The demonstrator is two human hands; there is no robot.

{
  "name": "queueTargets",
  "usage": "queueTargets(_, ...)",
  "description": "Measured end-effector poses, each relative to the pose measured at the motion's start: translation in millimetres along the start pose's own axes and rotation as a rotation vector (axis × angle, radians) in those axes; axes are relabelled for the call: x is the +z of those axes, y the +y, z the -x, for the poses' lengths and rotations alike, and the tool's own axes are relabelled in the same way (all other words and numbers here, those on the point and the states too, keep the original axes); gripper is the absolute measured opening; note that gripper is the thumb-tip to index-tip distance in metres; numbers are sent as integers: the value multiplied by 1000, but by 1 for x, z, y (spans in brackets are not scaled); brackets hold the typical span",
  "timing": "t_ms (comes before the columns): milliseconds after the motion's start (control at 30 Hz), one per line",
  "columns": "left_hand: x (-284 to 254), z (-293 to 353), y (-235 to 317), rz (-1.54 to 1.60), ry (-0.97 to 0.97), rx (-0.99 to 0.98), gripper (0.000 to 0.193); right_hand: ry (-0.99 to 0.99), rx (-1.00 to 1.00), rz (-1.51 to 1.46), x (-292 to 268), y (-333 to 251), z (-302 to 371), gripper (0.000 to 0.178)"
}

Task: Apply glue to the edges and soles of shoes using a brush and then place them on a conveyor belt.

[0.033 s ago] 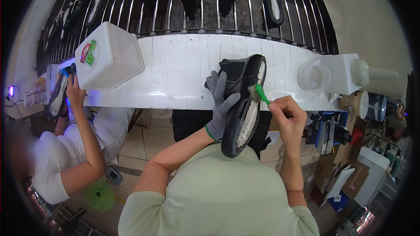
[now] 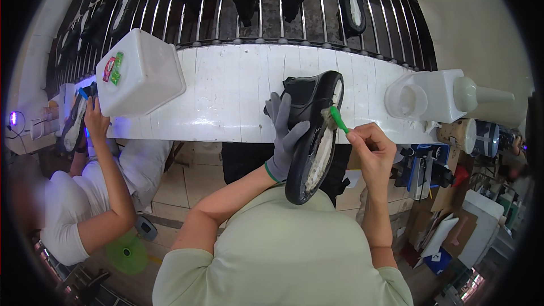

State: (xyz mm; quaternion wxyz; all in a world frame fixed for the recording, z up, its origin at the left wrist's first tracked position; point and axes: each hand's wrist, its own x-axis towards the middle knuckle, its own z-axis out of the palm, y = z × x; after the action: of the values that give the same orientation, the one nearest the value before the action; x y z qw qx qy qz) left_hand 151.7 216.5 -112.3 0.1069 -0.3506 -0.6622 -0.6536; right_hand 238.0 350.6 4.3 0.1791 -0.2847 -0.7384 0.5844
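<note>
My left hand [image 2: 285,141], in a grey glove, grips a black shoe [image 2: 300,178] from its left side. The shoe is tilted over the bench's near edge, its underside turned up toward me. A pale strip [image 2: 321,161] runs along the middle of that underside, inside a glossy black border. Between the thumb and fingers of my bare right hand [image 2: 374,150] is a small brush [image 2: 338,119] with a green handle. Its bristles touch the underside, near the pale strip.
On the white bench [image 2: 226,90], a white plastic container [image 2: 147,73] with small wrappers stands left, a translucent jug-like container [image 2: 442,96] right. Beyond, several black shoes [image 2: 352,0] lie on a metal-bar rack [image 2: 260,22]. At far left a co-worker's hand [image 2: 97,119] works at another shoe.
</note>
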Motion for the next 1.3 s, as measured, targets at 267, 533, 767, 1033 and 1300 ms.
queueTargets(267,0,8,-4,-5,-9,-44,48,125,93,71,0,40,-31,15)
queueTargets(533,1,-16,8,-116,0,105,51,202,18,272,-9,55,-69,21)
queueTargets(767,0,-13,3,-64,-56,103,59,-49,104,53,-17,34,-42,19)
queueTargets(1033,-6,-27,17,-118,-97,135,52,-165,11,-40,-20,-9,-2,13)
queueTargets(1300,-12,-45,33,-144,-94,112,58,-280,-154,-26,-19,-27,9,12)
